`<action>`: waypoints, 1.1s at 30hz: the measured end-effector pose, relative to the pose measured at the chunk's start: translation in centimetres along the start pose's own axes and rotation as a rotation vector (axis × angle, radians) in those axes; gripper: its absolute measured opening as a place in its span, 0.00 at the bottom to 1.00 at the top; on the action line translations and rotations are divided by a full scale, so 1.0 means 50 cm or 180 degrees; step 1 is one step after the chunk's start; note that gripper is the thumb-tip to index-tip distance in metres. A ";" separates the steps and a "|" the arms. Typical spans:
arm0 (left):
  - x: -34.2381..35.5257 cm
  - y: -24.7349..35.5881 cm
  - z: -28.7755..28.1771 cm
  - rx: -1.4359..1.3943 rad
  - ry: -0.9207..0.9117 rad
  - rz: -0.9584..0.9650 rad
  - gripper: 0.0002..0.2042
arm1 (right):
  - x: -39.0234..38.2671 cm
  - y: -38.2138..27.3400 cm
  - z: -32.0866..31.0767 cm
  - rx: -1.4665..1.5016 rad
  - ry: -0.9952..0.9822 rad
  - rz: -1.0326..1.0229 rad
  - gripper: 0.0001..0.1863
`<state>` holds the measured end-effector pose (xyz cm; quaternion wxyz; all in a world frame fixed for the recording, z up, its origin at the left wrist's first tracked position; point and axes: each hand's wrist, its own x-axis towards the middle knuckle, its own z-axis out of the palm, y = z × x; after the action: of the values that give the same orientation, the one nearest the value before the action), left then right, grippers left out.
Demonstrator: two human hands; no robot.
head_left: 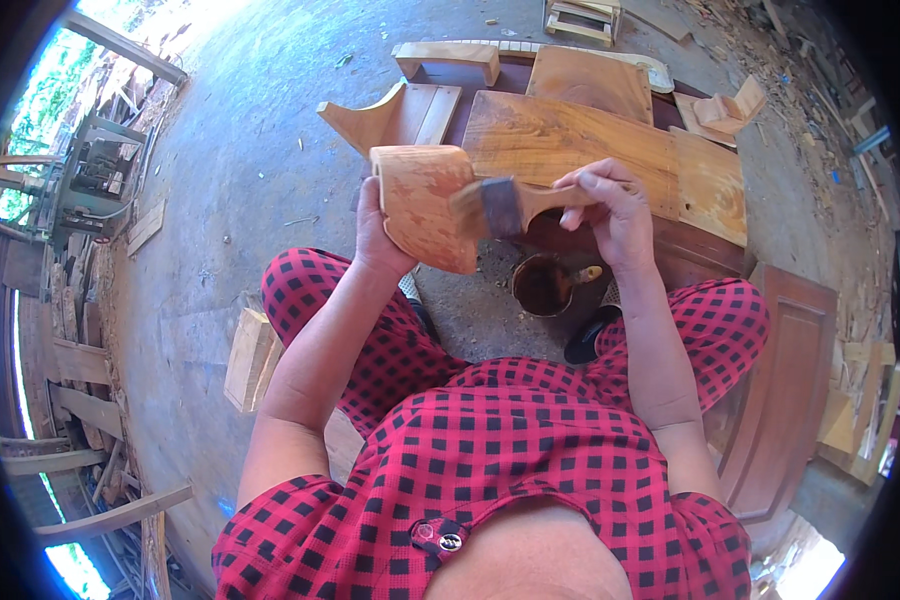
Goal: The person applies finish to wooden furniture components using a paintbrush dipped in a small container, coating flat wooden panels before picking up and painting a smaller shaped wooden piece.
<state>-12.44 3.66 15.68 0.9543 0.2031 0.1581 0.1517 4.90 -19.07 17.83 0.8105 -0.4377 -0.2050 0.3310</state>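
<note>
My left hand [379, 235] grips the left edge of a curved wooden piece [428, 205], held up in front of me. Its face is reddish and patchy, with paler wood showing at the top edge. In my right hand [615, 205] is a wide paintbrush [510, 207], pinched by its wooden handle. The brush's bristles touch or nearly touch the right side of the wooden piece. Below, on the floor between my feet, stands a round pot [542, 286] with dark brown contents and a handle-like stick leaning at its rim.
Ahead, wooden boards [570, 140] lie on a low dark support. Left of them stands a curved wooden part [390, 115]; at the right sits a small wooden assembly [725, 108]. A panelled door [785, 390] lies by my right knee, a wood block [252, 360] by my left.
</note>
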 end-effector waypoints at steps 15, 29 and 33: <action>0.008 -0.024 0.010 0.0028 0.0171 -0.0165 0.24 | -0.019 0.045 0.036 0.0359 -0.0023 0.0244 0.05; -0.002 -0.070 0.013 0.0862 0.0463 -0.0610 0.21 | 0.009 0.024 0.029 0.0403 0.0821 -0.0290 0.05; 0.000 -0.068 0.013 0.0835 0.0523 -0.0626 0.21 | -0.011 0.023 0.034 0.0373 0.0597 -0.0145 0.06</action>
<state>-11.43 0.50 14.78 0.9137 0.2964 0.2730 0.0518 3.07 -18.03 17.75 0.8576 -0.4138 -0.1185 0.2814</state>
